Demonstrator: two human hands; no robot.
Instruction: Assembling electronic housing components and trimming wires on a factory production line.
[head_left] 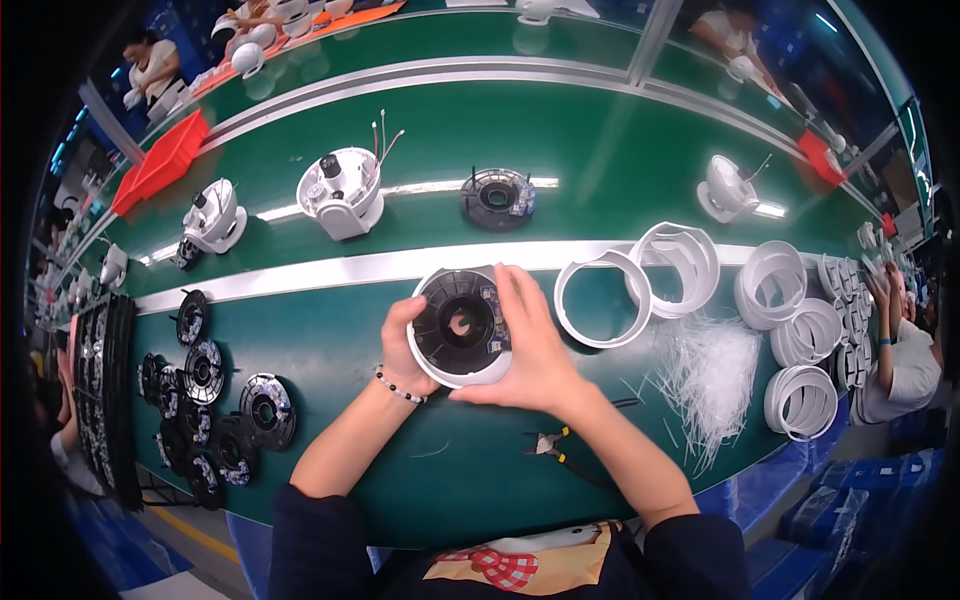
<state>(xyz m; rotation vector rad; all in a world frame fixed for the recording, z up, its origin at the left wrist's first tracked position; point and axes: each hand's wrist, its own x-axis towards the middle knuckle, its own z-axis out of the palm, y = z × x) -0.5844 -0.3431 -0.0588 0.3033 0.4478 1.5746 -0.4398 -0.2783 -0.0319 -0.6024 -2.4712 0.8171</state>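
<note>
Between my two hands, over the near edge of the green bench, is a white plastic ring with a black round disc seated in it. Small circuit boards line the disc's right side, and its centre has a round hole. My left hand grips the ring's left side, thumb up at the rim. Around the right side wraps my right hand, its fingers along the top edge. Fingers under the ring are hidden. Cutting pliers with black and yellow handles lie below my right wrist, partly covered by the forearm.
Several black discs with circuit boards lie at left beside a black rack. White rings and a heap of clear strips are at right. Beyond, a green conveyor belt carries white housings and another black disc.
</note>
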